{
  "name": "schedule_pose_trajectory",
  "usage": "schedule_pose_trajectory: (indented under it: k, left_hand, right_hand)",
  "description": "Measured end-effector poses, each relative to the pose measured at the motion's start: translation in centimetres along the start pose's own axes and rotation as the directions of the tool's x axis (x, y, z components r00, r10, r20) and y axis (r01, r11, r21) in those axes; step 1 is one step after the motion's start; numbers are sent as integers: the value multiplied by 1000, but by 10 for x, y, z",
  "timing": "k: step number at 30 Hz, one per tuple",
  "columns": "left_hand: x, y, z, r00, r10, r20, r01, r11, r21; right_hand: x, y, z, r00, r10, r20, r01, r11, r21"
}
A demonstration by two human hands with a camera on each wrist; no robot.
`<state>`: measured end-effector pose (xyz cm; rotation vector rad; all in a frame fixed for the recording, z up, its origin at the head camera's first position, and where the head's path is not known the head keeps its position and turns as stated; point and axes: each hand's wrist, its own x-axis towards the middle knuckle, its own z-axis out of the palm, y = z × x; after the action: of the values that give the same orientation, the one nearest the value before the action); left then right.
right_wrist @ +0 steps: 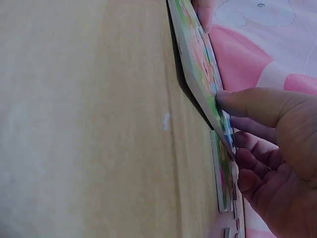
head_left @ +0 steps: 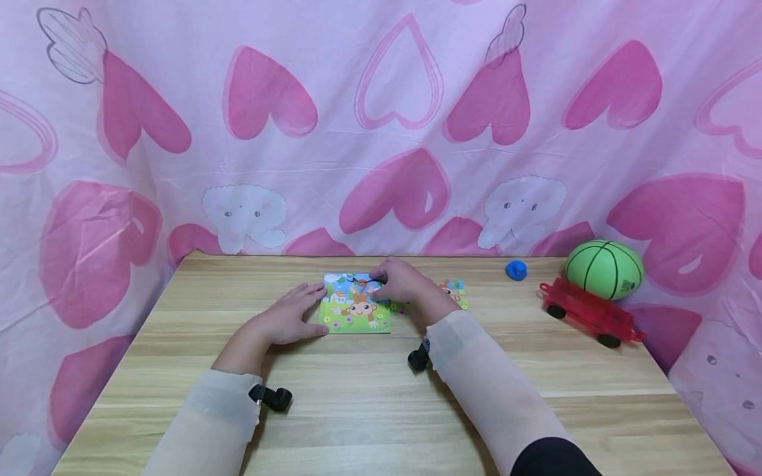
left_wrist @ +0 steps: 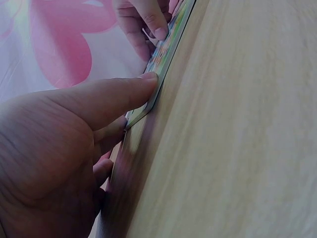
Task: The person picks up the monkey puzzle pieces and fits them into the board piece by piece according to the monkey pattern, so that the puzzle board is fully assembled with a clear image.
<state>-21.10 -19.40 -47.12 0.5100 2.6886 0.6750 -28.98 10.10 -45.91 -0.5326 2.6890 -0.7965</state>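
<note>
A monkey jigsaw puzzle (head_left: 357,320) lies at the table's far middle, blue at the top and green below. Along its left edge rests my left hand (head_left: 292,316), fingers extended and thumb apart; in the left wrist view the thumb tip touches the near corner. My right hand (head_left: 401,281) is over the puzzle's upper right corner, where it pinches a puzzle piece, mostly hidden by the fingers. The right thumb (right_wrist: 247,106) lies against the printed face in the right wrist view. Loose puzzle pieces (head_left: 455,291) lie right of the puzzle, partly behind the right wrist.
Farther right are a small blue object (head_left: 516,270), a green ball (head_left: 604,270) with black lines, and a red toy cart (head_left: 589,314) with black wheels. A pink heart-print cloth (head_left: 333,185) hangs behind the wooden table (head_left: 357,410).
</note>
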Motion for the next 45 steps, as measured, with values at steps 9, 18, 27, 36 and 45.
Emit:
schedule_pose_trajectory:
  k: [9, 18, 27, 36, 45]
  left_hand:
    - [-3, 1, -1, 1000, -7, 0, 7, 1000, -8]
    - [-3, 4, -1, 1000, -13, 1, 13, 1000, -4]
    - [-3, 5, -2, 1000, -16, 3, 16, 1000, -9]
    - [-3, 3, -1, 1000, -5, 4, 5, 1000, -4]
    - [-3, 2, -1, 1000, 3, 2, -3, 1000, -4]
  right_hand:
    - [-4, 3, -1, 999, -2, -34, 4, 998, 64]
    - [-34, 26, -21, 977, 78, -200, -18, 959, 283]
    - [-48, 51, -23, 961, 156, -227, -65, 929, 364]
    - [-44, 63, -15, 965, 183, -190, -111, 935, 338]
    - [-42, 65, -13, 976, 153, -158, -102, 952, 288]
